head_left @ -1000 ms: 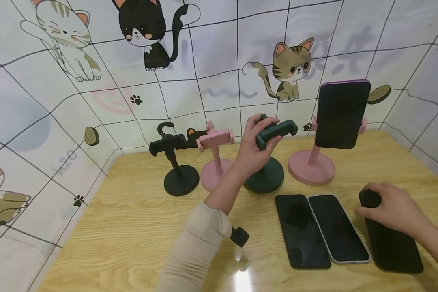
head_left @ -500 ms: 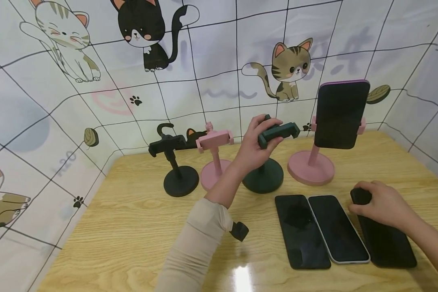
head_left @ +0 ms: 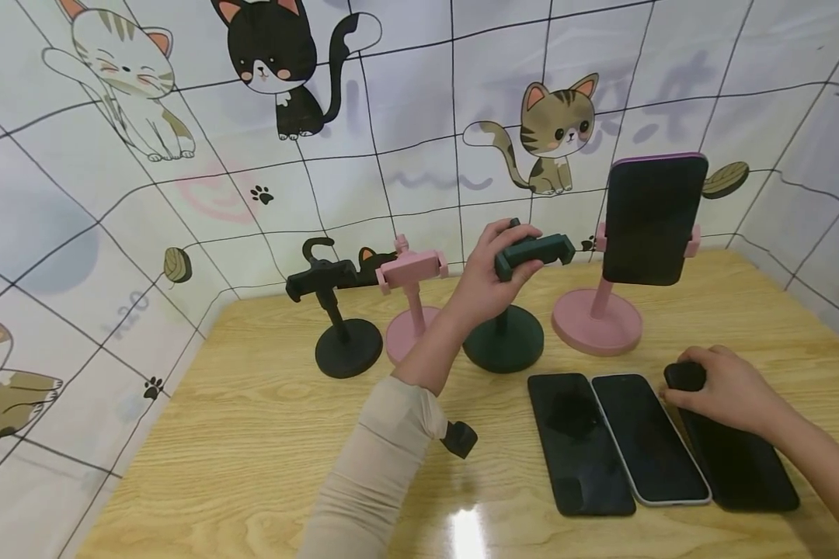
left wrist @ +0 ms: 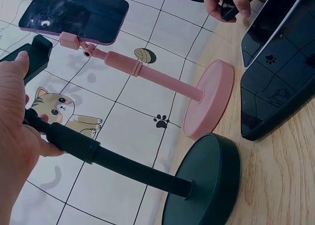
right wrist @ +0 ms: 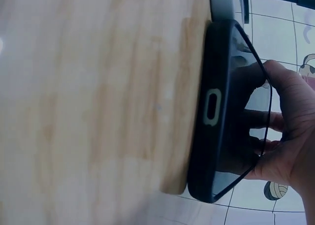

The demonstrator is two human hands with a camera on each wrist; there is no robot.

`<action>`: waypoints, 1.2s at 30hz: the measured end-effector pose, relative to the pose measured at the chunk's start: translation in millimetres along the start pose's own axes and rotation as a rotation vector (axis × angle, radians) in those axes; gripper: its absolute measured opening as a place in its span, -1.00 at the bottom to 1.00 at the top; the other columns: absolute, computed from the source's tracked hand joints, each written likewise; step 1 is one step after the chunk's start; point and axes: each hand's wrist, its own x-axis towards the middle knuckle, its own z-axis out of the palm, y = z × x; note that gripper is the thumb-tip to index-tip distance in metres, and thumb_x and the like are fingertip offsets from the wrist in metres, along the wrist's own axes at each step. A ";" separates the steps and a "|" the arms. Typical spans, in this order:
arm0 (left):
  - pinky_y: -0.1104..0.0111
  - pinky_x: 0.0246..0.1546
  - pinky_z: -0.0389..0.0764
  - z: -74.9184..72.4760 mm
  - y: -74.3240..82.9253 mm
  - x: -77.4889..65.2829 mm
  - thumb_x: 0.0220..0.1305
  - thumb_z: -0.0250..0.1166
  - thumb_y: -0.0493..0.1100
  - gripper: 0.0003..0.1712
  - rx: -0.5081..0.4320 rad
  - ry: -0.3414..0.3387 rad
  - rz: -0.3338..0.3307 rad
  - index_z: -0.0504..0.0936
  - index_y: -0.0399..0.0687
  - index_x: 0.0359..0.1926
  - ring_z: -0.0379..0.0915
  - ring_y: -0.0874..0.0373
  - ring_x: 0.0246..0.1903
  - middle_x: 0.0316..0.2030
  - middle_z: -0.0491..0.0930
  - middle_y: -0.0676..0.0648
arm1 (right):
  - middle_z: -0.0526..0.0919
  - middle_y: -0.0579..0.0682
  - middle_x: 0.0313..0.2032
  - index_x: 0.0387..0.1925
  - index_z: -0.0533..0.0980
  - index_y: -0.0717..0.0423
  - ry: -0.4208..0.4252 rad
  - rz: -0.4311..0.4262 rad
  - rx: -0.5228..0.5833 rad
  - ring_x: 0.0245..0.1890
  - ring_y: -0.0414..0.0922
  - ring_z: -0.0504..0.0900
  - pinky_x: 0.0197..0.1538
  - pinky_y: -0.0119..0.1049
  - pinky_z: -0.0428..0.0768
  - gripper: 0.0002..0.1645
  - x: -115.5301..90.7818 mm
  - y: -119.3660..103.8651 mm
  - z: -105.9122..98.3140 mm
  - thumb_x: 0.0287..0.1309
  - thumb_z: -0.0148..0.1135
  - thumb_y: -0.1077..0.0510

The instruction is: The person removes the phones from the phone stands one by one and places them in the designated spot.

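My left hand (head_left: 492, 268) grips the head of a dark green phone stand (head_left: 506, 341), fingers behind its clamp and thumb in front. In the left wrist view the stand's ribbed collar and round green base (left wrist: 211, 180) show below the hand (left wrist: 17, 107). At the right, my right hand (head_left: 730, 392) holds the far end of a black phone (head_left: 741, 466), thumb and fingers on opposite sides. The right wrist view shows this phone's dark case and charging port (right wrist: 212, 107) close to the camera, with the hand (right wrist: 290, 121) beyond.
Left of the held phone lie a white-edged phone (head_left: 650, 439) and another black phone (head_left: 580, 442). A pink stand (head_left: 597, 322) bears an upright phone (head_left: 653, 221). Another pink stand (head_left: 411, 272) and a black stand (head_left: 346, 349) stand left. A cat-print cloth (head_left: 419, 178) hangs behind.
My right hand has slid the black phone left, close beside the white-edged phone. My left hand has shifted slightly right with the green stand's clamp and keeps its grip.
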 end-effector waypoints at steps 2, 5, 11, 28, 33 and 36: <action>0.41 0.06 0.30 -0.3 0.6 0.7 0.15 0.24 -0.24 -0.62 0.007 -0.010 -0.009 0.45 -0.13 0.02 0.18 0.14 0.12 0.13 0.22 -0.15 | 0.46 0.22 -0.47 -0.32 0.47 0.39 -0.017 -0.002 -0.001 -0.47 0.08 0.45 -0.44 -0.11 0.41 -0.37 0.8 1.2 1.6 -0.31 0.44 -0.05; 0.42 0.06 0.29 -0.1 0.8 1.4 0.15 0.24 -0.23 -0.62 0.005 -0.022 -0.023 0.44 -0.11 0.03 0.17 0.15 0.12 0.13 0.22 -0.14 | 0.46 0.22 -0.47 -0.34 0.48 0.40 -0.029 -0.007 -0.002 -0.43 0.09 0.44 -0.43 -0.12 0.40 -0.38 2.2 3.6 4.3 -0.31 0.44 -0.04; 0.45 0.04 0.31 0.1 1.4 1.6 0.15 0.24 -0.24 -0.61 -0.009 -0.034 -0.021 0.43 -0.12 0.03 0.27 0.12 0.02 0.12 0.21 -0.14 | 0.47 0.20 -0.47 -0.35 0.49 0.40 -0.045 -0.018 -0.005 -0.40 0.11 0.44 -0.41 -0.10 0.41 -0.41 4.9 5.9 7.9 -0.28 0.42 -0.04; 0.44 0.05 0.29 -1.5 2.0 0.9 0.16 0.23 -0.24 -0.61 -0.028 -0.056 -0.066 0.42 -0.09 0.04 0.28 0.11 0.02 0.13 0.18 -0.12 | 0.49 0.21 -0.46 -0.30 0.47 0.42 -0.116 0.000 -0.036 -0.36 0.19 0.43 -0.35 0.12 0.27 -0.45 8.9 6.1 12.0 -0.09 0.30 -0.03; 0.45 0.05 0.30 -2.5 1.5 0.2 0.16 0.22 -0.24 -0.61 -0.033 -0.053 -0.065 0.42 -0.10 0.04 0.27 0.12 0.02 0.14 0.19 -0.12 | 0.52 0.18 -0.46 -0.28 0.46 0.44 -0.126 -0.003 -0.026 -0.32 0.21 0.41 -0.34 0.14 0.22 -0.45 9.8 3.9 13.2 -0.02 0.26 -0.03; 0.46 0.05 0.30 -3.4 1.9 -0.2 0.16 0.22 -0.25 -0.61 -0.038 -0.051 -0.061 0.42 -0.11 0.04 0.27 0.12 0.02 0.13 0.19 -0.13 | 0.53 0.18 -0.45 -0.28 0.46 0.44 -0.130 -0.001 -0.028 -0.30 0.22 0.40 -0.32 0.14 0.21 -0.46 10.8 1.8 13.5 -0.01 0.25 -0.02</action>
